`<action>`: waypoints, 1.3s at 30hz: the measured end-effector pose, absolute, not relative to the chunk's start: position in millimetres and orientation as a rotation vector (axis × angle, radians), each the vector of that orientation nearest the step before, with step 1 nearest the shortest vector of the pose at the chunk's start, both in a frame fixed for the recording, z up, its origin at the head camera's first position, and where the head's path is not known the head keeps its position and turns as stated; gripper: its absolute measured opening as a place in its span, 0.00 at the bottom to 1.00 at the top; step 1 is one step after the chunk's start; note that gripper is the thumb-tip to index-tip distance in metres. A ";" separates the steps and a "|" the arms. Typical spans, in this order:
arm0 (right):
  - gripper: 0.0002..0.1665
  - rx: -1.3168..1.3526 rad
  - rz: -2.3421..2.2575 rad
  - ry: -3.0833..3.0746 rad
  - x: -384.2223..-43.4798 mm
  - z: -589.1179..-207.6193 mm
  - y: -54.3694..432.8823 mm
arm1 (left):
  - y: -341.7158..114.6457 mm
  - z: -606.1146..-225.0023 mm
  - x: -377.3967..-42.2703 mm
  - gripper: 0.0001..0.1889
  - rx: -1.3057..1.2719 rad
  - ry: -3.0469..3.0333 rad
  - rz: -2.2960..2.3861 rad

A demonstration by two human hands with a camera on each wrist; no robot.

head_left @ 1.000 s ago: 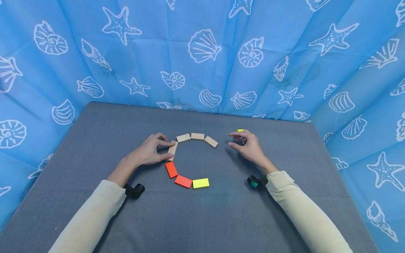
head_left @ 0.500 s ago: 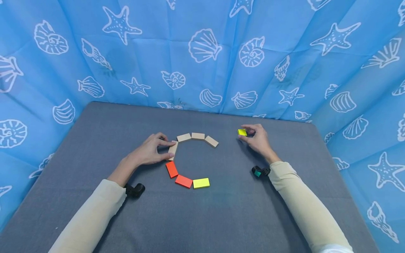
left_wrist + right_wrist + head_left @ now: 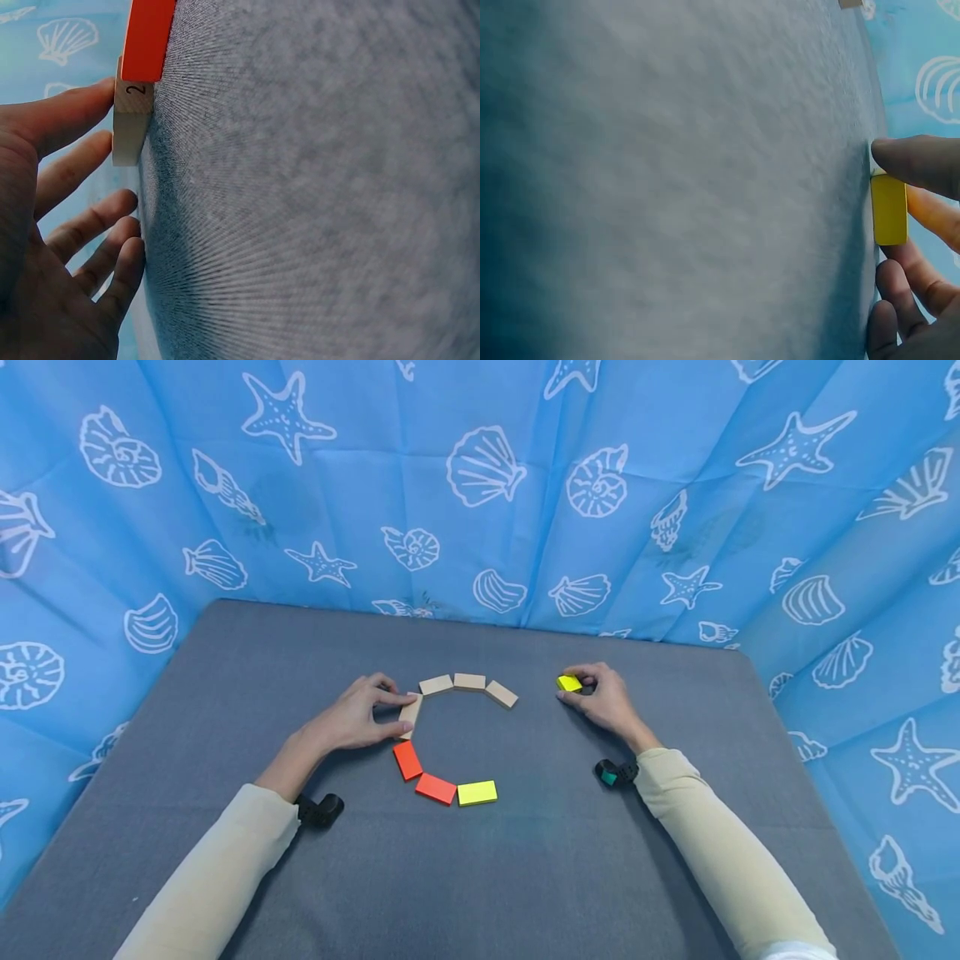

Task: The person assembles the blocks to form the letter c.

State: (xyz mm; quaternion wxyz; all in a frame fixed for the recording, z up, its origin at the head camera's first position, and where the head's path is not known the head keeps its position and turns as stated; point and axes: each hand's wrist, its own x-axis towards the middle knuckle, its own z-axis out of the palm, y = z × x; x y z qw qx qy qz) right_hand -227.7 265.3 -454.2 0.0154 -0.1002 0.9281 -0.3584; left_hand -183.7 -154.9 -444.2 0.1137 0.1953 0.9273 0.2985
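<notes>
Plain wooden blocks and coloured blocks lie in a curved row on the grey table. With thumb and index finger, my left hand touches the plain wooden block on the left of the curve. That block bears a "2" on one face in the left wrist view, beside a red block. The other fingers of this hand hang loose. Further right, my right hand pinches a yellow block low at the table surface. In the right wrist view the yellow block sits between thumb and fingers.
Three more wooden blocks form the far part of the curve. Two red blocks and another yellow block form the near part. A blue curtain with white shells hangs behind the table.
My right hand has reached right to the yellow block, taken hold of it and brought it slightly left and nearer. The left hand has stayed on the wooden block.
</notes>
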 end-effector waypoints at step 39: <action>0.22 -0.802 -1.048 2.608 -179.4 -444.6 240.3 | -155.3 -444.7 -183.6 0.27 0.589 2.726 0.891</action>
